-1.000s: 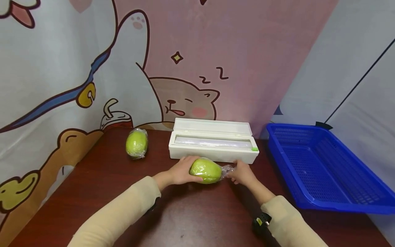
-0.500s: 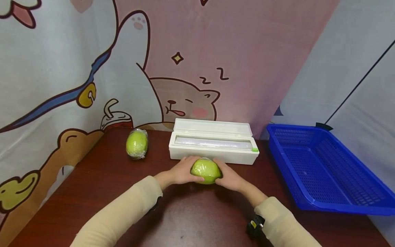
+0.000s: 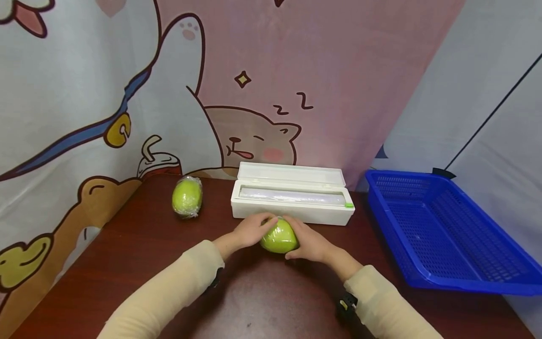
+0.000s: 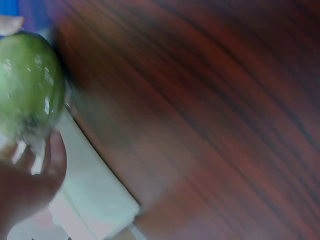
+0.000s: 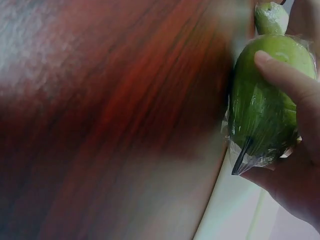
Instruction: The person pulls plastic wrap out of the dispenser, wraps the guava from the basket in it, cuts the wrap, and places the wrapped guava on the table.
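In the head view, an oval green fruit (image 3: 280, 237) covered in clear plastic film is between the two hands at mid-table. My right hand (image 3: 310, 241) grips its right side, the thumb across the front. At the fruit's left end is my left hand (image 3: 251, 230). The left wrist view shows this hand's fingers (image 4: 57, 150) around gathered plastic film (image 4: 34, 142); the exact contact is partly hidden. A thin dark stem (image 5: 242, 156) shows through the film in the right wrist view.
Right behind the hands stands an opened white cling film box (image 3: 292, 214), a roll inside it. A second wrapped green fruit (image 3: 187, 197) sits at the back left. To the right is a blue plastic basket (image 3: 412, 278) on the brown table (image 3: 271, 301).
From pinching twisted film at the fruit's right end, my right hand moved left to grip the fruit. My left hand then shifted from around the fruit to its film-covered left end.
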`<state>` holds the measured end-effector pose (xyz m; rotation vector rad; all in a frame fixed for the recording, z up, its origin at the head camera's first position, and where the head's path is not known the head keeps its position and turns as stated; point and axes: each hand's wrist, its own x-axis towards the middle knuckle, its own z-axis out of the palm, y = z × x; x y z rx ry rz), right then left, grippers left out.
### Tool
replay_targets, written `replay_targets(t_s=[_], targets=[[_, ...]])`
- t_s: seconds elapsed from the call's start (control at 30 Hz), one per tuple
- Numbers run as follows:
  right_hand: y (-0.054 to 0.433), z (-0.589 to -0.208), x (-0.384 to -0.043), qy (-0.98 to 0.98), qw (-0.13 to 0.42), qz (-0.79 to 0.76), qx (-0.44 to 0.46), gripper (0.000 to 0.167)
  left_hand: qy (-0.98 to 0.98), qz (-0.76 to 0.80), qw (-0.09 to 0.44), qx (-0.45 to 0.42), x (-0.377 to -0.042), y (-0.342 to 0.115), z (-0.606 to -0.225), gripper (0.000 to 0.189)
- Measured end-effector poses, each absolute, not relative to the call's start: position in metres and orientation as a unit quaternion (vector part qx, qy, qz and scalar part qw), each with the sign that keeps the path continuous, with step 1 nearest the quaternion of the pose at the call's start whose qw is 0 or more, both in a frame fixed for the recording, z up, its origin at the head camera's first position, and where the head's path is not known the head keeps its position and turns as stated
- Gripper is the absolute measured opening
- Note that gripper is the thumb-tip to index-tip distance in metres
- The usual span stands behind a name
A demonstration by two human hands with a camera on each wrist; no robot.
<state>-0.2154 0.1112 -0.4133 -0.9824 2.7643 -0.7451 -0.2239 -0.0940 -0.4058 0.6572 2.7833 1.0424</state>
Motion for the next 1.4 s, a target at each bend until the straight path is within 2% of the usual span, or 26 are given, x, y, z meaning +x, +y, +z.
replay_targets(t_s=[0.2, 0.33, 0.47, 0.6, 0.7, 0.83, 0.93, 1.03, 1.27, 1.4], targets=[[0.109, -0.41, -0.216, 0.911, 0.044, -0.23, -0.339, 0.088, 0.93, 0.324, 0.004, 0.175, -0.225, -0.091, -0.405, 0.031], [0.108, -0.409, -0.217, 0.912, 0.048, -0.227, -0.34, 0.087, 0.938, 0.287, -0.013, 0.192, -0.224, -0.09, -0.404, 0.031], [0.108, -0.409, -0.218, 0.912, 0.053, -0.227, -0.339, 0.087, 0.946, 0.237, -0.028, 0.219, -0.222, -0.092, -0.402, 0.04], [0.108, -0.409, -0.219, 0.911, 0.049, -0.227, -0.341, 0.087, 0.944, 0.26, -0.037, 0.2, -0.22, -0.1, -0.397, 0.05], [0.107, -0.409, -0.22, 0.909, 0.044, -0.231, -0.345, 0.086, 0.931, 0.304, -0.018, 0.201, -0.218, -0.111, -0.395, 0.053], [0.106, -0.408, -0.22, 0.91, 0.041, -0.226, -0.345, 0.085, 0.912, 0.313, 0.075, 0.256, -0.214, -0.122, -0.401, 0.074], [0.105, -0.407, -0.22, 0.911, 0.041, -0.219, -0.346, 0.086, 0.898, 0.313, 0.105, 0.291, -0.214, -0.121, -0.408, 0.084], [0.104, -0.406, -0.22, 0.912, 0.04, -0.21, -0.351, 0.088, 0.884, 0.353, 0.094, 0.291, -0.218, -0.118, -0.413, 0.076], [0.107, -0.403, -0.222, 0.914, 0.073, -0.212, -0.337, 0.1, 0.866, 0.408, 0.091, 0.274, -0.224, -0.111, -0.411, 0.045], [0.109, -0.403, -0.225, 0.915, 0.088, -0.229, -0.321, 0.102, 0.883, 0.376, 0.072, 0.273, -0.226, -0.108, -0.413, 0.041]])
